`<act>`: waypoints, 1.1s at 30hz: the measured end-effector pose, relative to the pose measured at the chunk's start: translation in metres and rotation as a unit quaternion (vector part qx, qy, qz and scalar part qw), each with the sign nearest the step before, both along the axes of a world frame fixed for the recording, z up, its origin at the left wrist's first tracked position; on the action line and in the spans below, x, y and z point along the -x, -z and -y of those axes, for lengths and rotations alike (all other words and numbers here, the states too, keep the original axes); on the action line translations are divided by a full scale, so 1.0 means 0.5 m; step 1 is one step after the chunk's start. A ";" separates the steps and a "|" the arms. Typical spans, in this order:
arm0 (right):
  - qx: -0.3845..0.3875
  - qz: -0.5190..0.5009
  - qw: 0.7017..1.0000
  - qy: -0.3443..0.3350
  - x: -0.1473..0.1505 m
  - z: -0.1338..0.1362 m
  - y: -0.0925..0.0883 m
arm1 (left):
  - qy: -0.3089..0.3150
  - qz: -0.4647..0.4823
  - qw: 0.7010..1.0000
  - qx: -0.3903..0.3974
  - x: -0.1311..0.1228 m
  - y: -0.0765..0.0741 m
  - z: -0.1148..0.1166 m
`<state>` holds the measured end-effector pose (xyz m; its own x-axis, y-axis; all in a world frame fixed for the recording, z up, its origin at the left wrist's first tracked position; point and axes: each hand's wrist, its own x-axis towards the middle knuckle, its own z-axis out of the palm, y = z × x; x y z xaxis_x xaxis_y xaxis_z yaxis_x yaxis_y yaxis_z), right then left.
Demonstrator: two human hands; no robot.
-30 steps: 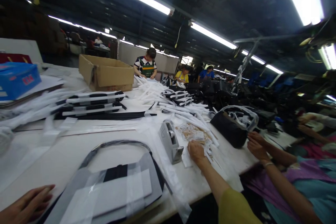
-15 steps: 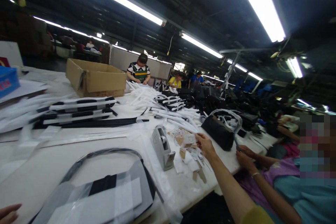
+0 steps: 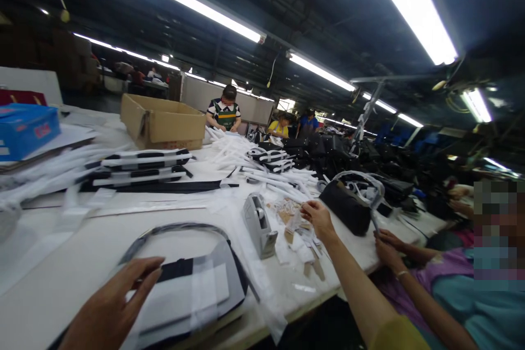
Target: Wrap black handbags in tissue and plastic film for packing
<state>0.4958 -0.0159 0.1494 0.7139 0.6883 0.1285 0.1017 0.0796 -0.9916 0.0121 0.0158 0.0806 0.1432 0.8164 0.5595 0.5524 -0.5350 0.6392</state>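
My left hand (image 3: pixel 110 306) hovers with fingers spread over a black bag (image 3: pixel 192 290) wrapped in white and clear plastic, its curved handle (image 3: pixel 172 228) lying on the white table (image 3: pixel 82 251). My right hand (image 3: pixel 319 217) reaches out past a grey tape dispenser (image 3: pixel 258 224). Its fingers are pinched on a small clear packet from a pile of tags and packets (image 3: pixel 297 235).
A co-worker in teal and purple sits at my right, a hand (image 3: pixel 385 243) near a black pouch (image 3: pixel 346 205). Wrapped straps (image 3: pixel 139 167), white strips (image 3: pixel 246 156), a cardboard box (image 3: pixel 164 120) and a blue box (image 3: pixel 24 128) lie farther back. Other people work beyond.
My left hand has come up from the bottom edge over the wrapped bag. My right hand lifted from the pile of tags, pinching a packet. The view swung slightly.
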 end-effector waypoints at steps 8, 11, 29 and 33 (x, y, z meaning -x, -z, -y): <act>-0.008 -0.099 0.978 -0.182 0.163 0.077 -0.082 | 0.228 0.090 0.960 0.136 -0.197 -0.116 0.085; -0.003 -0.138 0.950 -0.282 0.246 0.111 -0.100 | 0.291 0.130 0.935 0.158 -0.249 -0.145 0.104; 0.018 -0.221 0.928 -0.299 0.293 0.163 -0.063 | 0.448 0.269 0.727 0.446 -0.283 -0.059 0.148; 0.039 -0.166 0.945 -0.280 0.271 0.172 -0.049 | 0.430 0.296 0.720 0.458 -0.274 -0.059 0.138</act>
<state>0.3601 -0.1019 0.1740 0.2277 0.9680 -0.1057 -0.2513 -0.0465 -0.9668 0.1491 -0.0531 0.1103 0.7742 0.6327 0.0145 -0.2450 0.2786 0.9286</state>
